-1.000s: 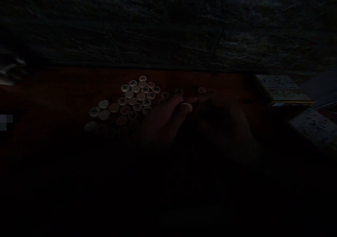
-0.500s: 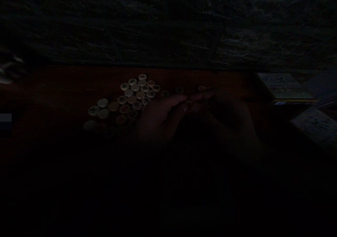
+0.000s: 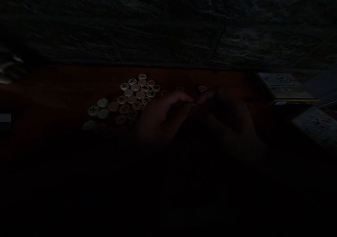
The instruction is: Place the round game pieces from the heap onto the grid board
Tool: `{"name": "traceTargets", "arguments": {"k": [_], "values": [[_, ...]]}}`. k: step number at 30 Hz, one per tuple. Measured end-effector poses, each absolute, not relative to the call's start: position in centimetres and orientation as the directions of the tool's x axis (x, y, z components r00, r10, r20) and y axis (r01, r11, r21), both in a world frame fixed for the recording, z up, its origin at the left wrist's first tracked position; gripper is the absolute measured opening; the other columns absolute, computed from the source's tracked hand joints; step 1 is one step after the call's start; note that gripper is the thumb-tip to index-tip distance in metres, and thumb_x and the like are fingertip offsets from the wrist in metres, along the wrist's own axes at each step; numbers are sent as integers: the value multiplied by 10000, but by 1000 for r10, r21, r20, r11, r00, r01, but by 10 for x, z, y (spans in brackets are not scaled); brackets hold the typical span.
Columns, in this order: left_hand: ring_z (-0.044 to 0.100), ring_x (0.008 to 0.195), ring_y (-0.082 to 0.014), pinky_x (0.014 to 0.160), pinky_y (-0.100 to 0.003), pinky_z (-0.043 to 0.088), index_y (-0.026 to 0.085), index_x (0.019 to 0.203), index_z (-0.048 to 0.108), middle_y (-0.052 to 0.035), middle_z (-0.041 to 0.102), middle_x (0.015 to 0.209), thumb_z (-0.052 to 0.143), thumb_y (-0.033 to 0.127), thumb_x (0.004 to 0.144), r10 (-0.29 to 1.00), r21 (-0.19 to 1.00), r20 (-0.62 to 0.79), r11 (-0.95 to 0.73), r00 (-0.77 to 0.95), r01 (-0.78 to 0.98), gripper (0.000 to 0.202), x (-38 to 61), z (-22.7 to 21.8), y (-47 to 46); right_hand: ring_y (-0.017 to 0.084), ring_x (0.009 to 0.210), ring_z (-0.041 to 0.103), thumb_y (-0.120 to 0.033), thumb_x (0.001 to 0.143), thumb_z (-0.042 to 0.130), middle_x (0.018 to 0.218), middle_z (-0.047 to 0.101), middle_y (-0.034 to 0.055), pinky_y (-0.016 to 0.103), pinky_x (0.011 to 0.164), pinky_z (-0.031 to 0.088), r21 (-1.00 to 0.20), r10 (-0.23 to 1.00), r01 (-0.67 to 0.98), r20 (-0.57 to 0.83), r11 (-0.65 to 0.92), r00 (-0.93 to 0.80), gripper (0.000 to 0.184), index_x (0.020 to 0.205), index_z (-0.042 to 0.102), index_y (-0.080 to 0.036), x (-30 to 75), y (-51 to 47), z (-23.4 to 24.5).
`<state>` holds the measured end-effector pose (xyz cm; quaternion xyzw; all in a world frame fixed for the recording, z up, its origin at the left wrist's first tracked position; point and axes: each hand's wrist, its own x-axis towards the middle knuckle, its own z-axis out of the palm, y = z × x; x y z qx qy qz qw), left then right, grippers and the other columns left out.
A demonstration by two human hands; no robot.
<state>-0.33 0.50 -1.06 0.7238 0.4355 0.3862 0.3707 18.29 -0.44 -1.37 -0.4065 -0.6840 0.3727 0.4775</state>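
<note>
The view is very dark. My left hand (image 3: pixel 160 116) and my right hand (image 3: pixel 228 116) meet at the fingertips, each with its fingers closed in a pinch. Whatever may lie between the fingertips cannot be made out. Left of my left hand spreads a group of round Chinese chess pieces (image 3: pixel 132 99), pale wood with red or black characters; several show a plain face. One piece with a red mark (image 3: pixel 202 88) lies apart, just beyond my right fingers. Another dim piece (image 3: pixel 180 89) sits behind the left fingertips.
The pieces lie on a reddish-brown wooden surface (image 3: pixel 79 79), which ends at a dark stone-like wall (image 3: pixel 168 30). At the right is a flat box or book with a printed top (image 3: pixel 284 84), with another printed item (image 3: pixel 316 123) nearer. A blurred pale object (image 3: pixel 10 68) stands at far left.
My left index finger has stretched a little to the right, and the fingertips of both hands have drawn into a closer pinch. The pieces on the surface look unmoved.
</note>
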Motion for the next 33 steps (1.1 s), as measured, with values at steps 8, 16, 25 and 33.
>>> {"name": "traceTargets", "arguments": {"k": [8,16,25,33], "values": [[715,854,-157,752,-261,535,201,1055,751,4,777,934,555,273,1041,909,885,207,-332,362,326,210,-5,-12,6,158,777,646,-418,941,762,857,674,-1,298,674,514,-903,929,252,298,349,-220,224,913,632,-238,183,-2,-16],[681,839,-159,758,-285,528,153,1081,712,-18,743,944,515,267,1052,935,881,134,-264,329,393,229,-1,-13,2,164,804,663,-278,948,723,882,678,-3,310,701,527,-914,918,206,290,349,-269,99,946,633,-239,184,-2,-17],[664,812,-182,667,-289,530,183,989,708,-32,727,914,528,194,1004,931,855,170,-303,324,422,181,0,-11,2,176,774,662,-247,949,694,861,686,1,330,671,503,-897,909,242,295,369,-294,54,932,645,-233,185,0,-19],[669,795,-190,665,-305,515,205,965,708,-13,719,860,510,166,975,924,851,199,-328,327,411,202,1,-12,2,170,767,659,-226,953,672,857,679,-8,325,669,497,-897,903,236,294,375,-314,43,933,636,-237,185,-1,-17]]}}
